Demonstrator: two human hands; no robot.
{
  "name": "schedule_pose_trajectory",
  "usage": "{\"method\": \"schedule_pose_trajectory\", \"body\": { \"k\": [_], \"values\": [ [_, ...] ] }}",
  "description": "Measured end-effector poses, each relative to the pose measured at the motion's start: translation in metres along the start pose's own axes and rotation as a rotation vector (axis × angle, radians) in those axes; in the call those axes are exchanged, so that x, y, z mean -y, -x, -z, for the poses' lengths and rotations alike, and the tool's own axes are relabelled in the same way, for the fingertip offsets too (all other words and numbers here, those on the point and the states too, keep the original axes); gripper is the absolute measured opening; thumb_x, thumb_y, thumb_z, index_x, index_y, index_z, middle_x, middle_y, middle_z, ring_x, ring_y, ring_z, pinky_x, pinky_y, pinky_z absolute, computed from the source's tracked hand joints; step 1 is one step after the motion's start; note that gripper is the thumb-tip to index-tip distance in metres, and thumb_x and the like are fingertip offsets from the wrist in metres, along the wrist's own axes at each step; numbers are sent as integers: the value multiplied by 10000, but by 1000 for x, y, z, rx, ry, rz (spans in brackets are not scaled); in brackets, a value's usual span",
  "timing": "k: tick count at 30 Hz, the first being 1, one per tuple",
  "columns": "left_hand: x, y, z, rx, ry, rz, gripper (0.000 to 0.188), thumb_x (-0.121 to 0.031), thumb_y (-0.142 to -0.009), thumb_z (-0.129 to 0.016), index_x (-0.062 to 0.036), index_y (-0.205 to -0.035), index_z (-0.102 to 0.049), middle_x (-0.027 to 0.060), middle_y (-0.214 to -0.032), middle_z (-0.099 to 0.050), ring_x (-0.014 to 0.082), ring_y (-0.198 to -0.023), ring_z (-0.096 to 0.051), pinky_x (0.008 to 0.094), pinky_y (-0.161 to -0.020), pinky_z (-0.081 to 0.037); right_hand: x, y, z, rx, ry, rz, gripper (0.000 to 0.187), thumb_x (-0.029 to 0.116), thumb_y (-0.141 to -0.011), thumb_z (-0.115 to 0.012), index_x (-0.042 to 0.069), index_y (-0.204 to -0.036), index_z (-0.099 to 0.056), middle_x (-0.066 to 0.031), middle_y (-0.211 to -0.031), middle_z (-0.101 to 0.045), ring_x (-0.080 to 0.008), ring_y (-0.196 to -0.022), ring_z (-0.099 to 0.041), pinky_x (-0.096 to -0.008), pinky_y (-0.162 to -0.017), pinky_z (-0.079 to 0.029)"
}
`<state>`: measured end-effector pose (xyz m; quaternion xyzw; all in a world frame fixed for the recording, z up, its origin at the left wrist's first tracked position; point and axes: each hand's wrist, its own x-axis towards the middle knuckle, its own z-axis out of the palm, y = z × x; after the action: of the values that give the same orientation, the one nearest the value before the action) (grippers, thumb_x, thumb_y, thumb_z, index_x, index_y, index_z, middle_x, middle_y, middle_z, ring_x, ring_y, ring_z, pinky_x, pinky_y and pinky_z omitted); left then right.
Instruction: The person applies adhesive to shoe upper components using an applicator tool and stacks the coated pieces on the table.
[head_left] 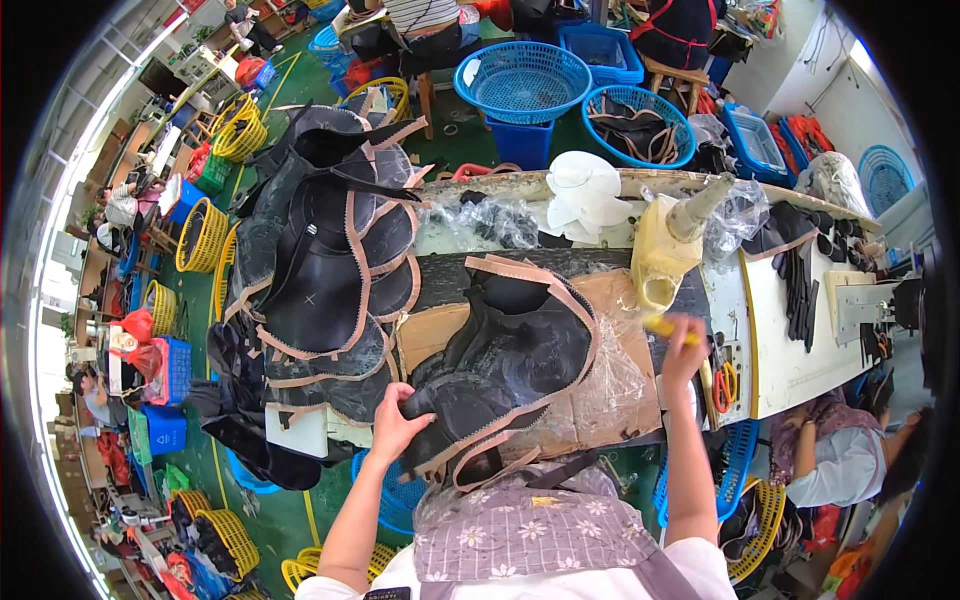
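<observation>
On the table in front of me lies a black leather-like bag or shoe-upper piece point(520, 345) with brown toothed edging. My left hand point(398, 420) pinches its lower left edge, thumb on top. Sheets of brown cardboard point(625, 385) lie under the piece. To its right, my right hand point(684, 348) is closed around a small yellow-handled tool, apparently a brush point(658, 325), slightly blurred. The tool's end is just below the mouth of a cream plastic glue jug point(660, 250), which is crusted and cut open.
A tall stack of similar black pieces point(320, 290) stands on the left. Orange-handled scissors point(722, 388) lie at the right, beside a white work surface point(785, 370). White round cutouts point(584, 195) and clear plastic are behind. Blue baskets point(523, 85) and co-workers surround the table.
</observation>
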<state>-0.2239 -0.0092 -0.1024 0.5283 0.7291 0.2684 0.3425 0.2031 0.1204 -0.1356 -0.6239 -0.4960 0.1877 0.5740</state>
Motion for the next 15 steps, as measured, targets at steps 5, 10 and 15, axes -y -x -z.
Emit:
{"method": "schedule_pose_trajectory", "body": {
  "k": [5,10,15],
  "values": [
    [-21,-28,-8,-31,133,-29,342,-61,-651,-751,-26,-956,-601,61,-798,-604,151,-758,-568,265,-738,-451,-15,-75,1,287,445,206,200,204,-818,-681,10,-839,-639,-115,-671,-634,-198,-543,-592,-286,-538,-455],
    [0,-25,-6,97,690,224,371,-42,-709,-709,-16,-1060,-590,33,-989,-611,123,-910,-559,254,-820,-440,-8,-17,-5,150,-122,-357,210,207,-879,-618,14,-801,-640,-12,-564,-564,-48,-448,-493,-202,-381,-359],
    [3,-20,-4,249,734,246,525,44,-702,-697,2,-1184,-492,62,-1055,-606,134,-955,-583,281,-877,-462,58,107,-66,651,-517,-508,128,105,-872,-619,7,-952,-640,-59,-781,-649,-130,-598,-637,-235,-557,-509]
  ]
}}
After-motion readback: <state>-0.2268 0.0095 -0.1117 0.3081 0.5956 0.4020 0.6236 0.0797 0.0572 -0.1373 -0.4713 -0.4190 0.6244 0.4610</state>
